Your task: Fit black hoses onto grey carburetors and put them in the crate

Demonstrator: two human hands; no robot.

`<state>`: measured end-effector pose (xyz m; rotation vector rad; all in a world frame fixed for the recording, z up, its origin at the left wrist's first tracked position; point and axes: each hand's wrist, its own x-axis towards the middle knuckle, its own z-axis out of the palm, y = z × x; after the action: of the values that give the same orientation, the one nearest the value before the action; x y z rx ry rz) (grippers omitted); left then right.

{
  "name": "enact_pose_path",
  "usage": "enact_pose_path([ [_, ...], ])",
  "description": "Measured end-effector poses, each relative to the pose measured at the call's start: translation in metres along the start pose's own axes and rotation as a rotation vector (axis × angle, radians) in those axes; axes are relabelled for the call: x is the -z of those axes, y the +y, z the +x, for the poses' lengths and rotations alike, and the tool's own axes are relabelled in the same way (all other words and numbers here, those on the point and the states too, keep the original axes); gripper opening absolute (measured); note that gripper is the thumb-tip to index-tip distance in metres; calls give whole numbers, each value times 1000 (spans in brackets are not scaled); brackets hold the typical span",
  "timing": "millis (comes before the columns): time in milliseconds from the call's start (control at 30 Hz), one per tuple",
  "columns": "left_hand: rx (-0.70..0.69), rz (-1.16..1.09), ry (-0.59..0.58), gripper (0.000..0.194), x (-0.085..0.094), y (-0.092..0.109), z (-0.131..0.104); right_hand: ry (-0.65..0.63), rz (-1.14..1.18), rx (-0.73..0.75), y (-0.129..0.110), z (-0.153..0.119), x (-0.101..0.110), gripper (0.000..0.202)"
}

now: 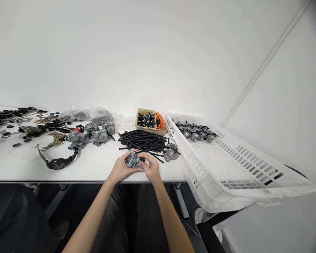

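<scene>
Both hands hold one grey metal carburetor point(132, 160) just above the front edge of the white table. My left hand point(120, 168) wraps its left side, with fingers behind and thumb along the front. On the right side, my right hand point(151, 169) grips it with thumb and fingers. Behind the hands lies a pile of black rubber tubes point(142, 140). Another grey carburetor point(170, 154) with a black tube rests to the right of my right hand. Several more carburetors point(98, 136) stand together at the left.
A white perforated crate point(200, 172) at the right holds rows of carburetors. A cream tray point(137, 116) of small black parts and an orange basket point(160, 121) stand at the back. A black watch point(57, 163), brass pieces point(54, 140) and plastic bags point(100, 115) lie left.
</scene>
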<state>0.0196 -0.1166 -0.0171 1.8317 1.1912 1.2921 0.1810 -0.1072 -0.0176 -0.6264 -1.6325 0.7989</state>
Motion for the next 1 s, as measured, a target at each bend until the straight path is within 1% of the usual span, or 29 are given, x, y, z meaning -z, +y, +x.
enact_pose_path([
  [133,-2,2,3,76,0,1,0,-17,4,10,-1,1,0,22],
  [533,-10,5,-5,74,0,1,0,78,29,-43,3,1,-4,21],
  [700,0,-15,2,75,0,2,0,20,2,23,0,1,-2,18],
  [1000,-5,-21,3,76,0,0,0,-10,-29,26,-4,0,-1,21],
])
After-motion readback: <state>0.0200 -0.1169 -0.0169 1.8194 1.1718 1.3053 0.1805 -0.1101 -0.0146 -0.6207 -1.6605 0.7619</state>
